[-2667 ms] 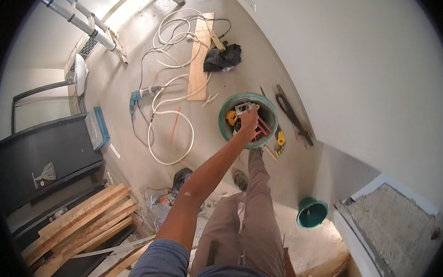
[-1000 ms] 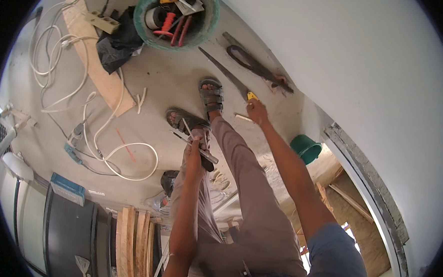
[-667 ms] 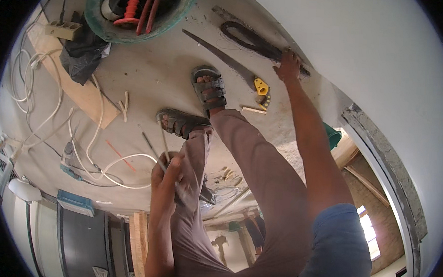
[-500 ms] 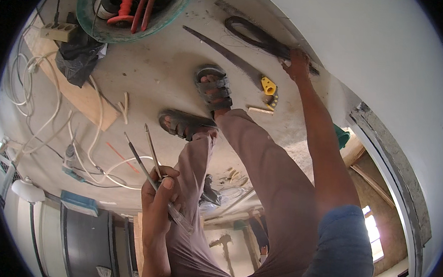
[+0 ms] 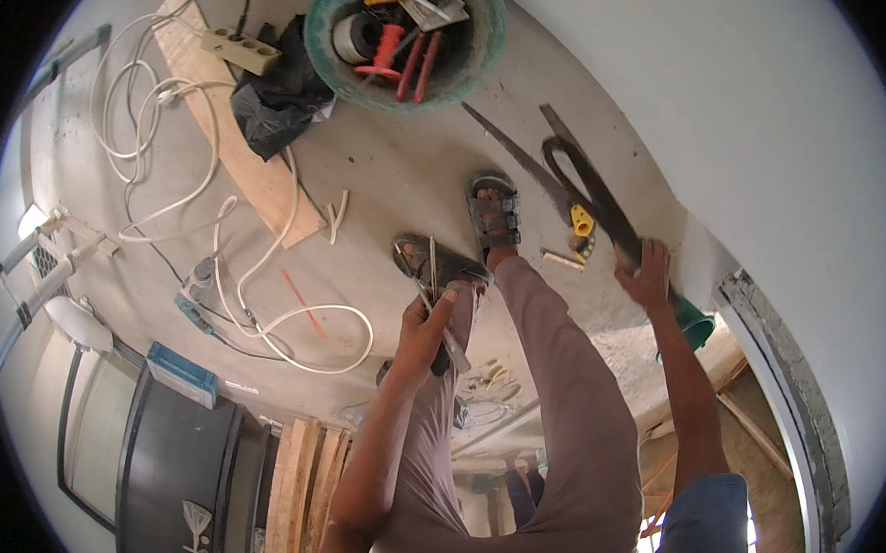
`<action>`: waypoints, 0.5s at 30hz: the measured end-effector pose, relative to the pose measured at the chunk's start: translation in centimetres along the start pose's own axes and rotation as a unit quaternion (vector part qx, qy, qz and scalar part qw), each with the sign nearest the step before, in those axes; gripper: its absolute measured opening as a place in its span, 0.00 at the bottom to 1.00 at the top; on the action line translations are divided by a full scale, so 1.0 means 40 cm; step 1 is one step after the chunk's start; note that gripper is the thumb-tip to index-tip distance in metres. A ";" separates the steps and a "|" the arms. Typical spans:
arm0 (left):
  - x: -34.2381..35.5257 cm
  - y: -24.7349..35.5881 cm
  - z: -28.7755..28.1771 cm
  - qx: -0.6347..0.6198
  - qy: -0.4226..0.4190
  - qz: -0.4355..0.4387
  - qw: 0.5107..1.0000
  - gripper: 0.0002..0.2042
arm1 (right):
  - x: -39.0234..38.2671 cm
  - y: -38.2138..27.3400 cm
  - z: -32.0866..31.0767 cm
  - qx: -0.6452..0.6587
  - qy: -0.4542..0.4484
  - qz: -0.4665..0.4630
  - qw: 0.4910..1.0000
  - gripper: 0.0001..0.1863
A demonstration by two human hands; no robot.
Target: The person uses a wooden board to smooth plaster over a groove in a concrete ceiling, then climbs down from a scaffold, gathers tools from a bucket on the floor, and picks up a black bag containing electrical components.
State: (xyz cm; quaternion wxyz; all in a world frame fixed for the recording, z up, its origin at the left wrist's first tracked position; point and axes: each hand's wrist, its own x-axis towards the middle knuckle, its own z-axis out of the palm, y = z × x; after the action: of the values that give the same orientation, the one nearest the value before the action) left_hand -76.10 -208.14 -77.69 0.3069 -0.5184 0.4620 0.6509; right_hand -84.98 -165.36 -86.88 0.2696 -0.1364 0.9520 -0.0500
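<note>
My left hand (image 5: 428, 328) is closed around slim rod-like tools above my left knee. One has a thin pale shaft (image 5: 433, 264), and a pale, clear-looking handle (image 5: 456, 352) sticks out below the fist. My right hand (image 5: 648, 274) reaches out along the wall and grips the near end of a long black looped bundle (image 5: 598, 194), perhaps cable or strip. Its far loop crosses over the blade of a hand saw (image 5: 515, 152), whose yellow handle (image 5: 581, 221) lies on the floor just left of the bundle.
A green tub (image 5: 320, 45) holds a wire spool and red-handled tools. Left of it lie a wooden board (image 5: 253, 181), a power strip (image 5: 240, 52), a black bag (image 5: 276, 108) and looped white cable (image 5: 365, 333). A power tool (image 5: 197, 289) rests nearer. A green bucket (image 5: 693, 325) stands by the doorway.
My right hand has drawn the black bundle back towards me, and its loop now overlaps the saw blade. My left hand keeps its tools. The view has shifted, showing more of the left side.
</note>
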 end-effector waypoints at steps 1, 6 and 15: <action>0.011 -0.025 0.000 -0.009 0.010 0.019 1.000 0.13 | -0.028 -0.012 -0.036 0.001 -0.002 0.006 1.000 0.38; 0.034 0.091 0.043 -0.003 0.136 0.266 0.954 0.13 | -0.094 -0.110 -0.192 0.020 -0.007 -0.007 1.000 0.37; 0.418 0.675 -0.088 0.097 0.199 0.490 0.843 0.18 | 0.104 -0.258 -0.318 0.068 0.059 -0.113 0.989 0.38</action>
State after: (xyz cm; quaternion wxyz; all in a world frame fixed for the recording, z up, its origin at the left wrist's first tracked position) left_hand -103.04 -223.09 -86.17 -0.1017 -0.3103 0.7678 0.5512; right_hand -92.68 -176.15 -76.42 0.2139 -0.2215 0.9391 -0.1526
